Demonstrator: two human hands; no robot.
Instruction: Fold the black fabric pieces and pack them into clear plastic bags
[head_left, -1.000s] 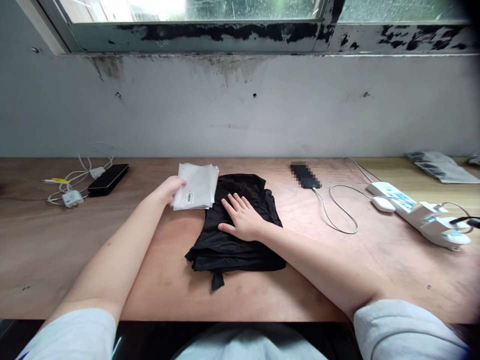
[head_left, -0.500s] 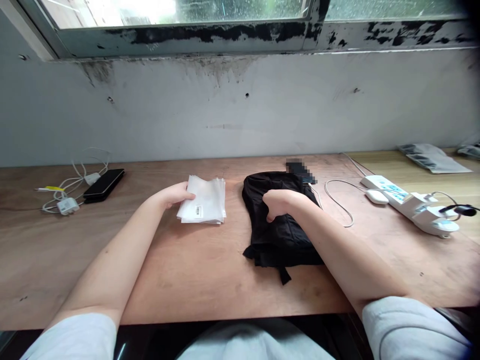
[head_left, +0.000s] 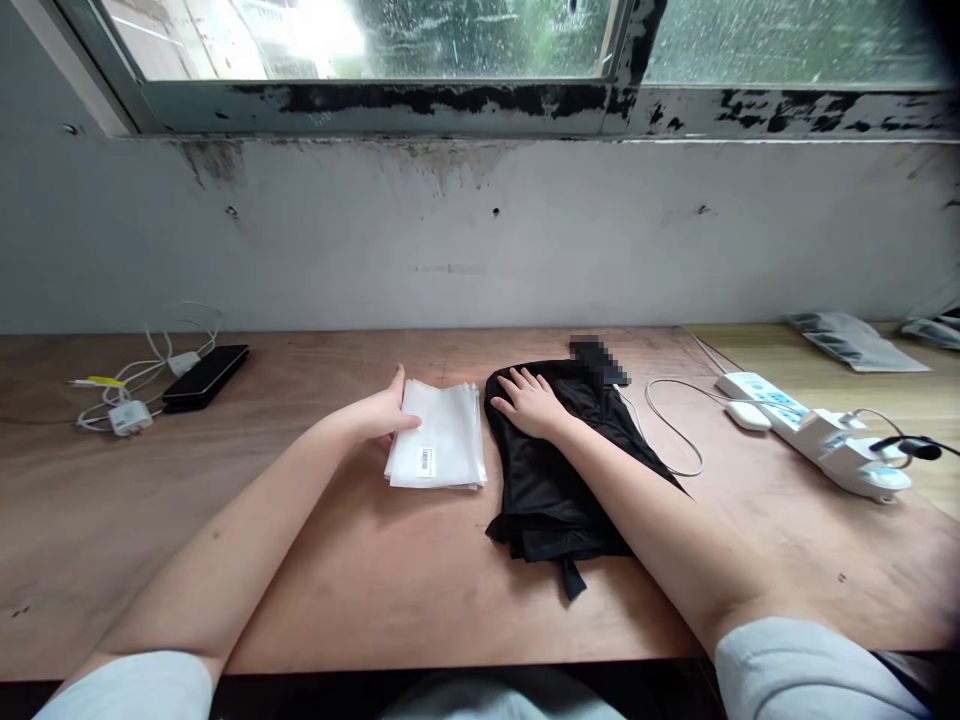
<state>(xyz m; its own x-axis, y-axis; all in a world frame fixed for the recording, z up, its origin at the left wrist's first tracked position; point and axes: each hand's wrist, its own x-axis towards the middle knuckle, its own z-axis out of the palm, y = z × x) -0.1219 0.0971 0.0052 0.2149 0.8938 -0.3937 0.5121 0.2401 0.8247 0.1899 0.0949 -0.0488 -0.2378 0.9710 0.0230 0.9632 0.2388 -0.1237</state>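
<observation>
My left hand (head_left: 386,412) grips the left side of a stack of white translucent plastic bags (head_left: 444,430), thumb on top and fingers partly hidden beneath. A small barcode label (head_left: 426,462) shows on the uppermost bag. To the right, my right hand (head_left: 531,402) lies flat with fingers spread on the upper left part of a folded black cloth item (head_left: 570,500), perhaps a garment or bag. A short black strap (head_left: 572,580) sticks out from its near edge.
A phone (head_left: 598,360), blurred out, lies behind the black cloth with a white cable (head_left: 694,455). At right are a power strip (head_left: 765,390) with plugs and a grey packet (head_left: 859,342). At left sit a black case (head_left: 206,378) and a white charger (head_left: 130,417).
My left hand has moved the white bags to the right, close to the black cloth. My right hand has gone from curled fingers to lying flat and spread on the cloth.
</observation>
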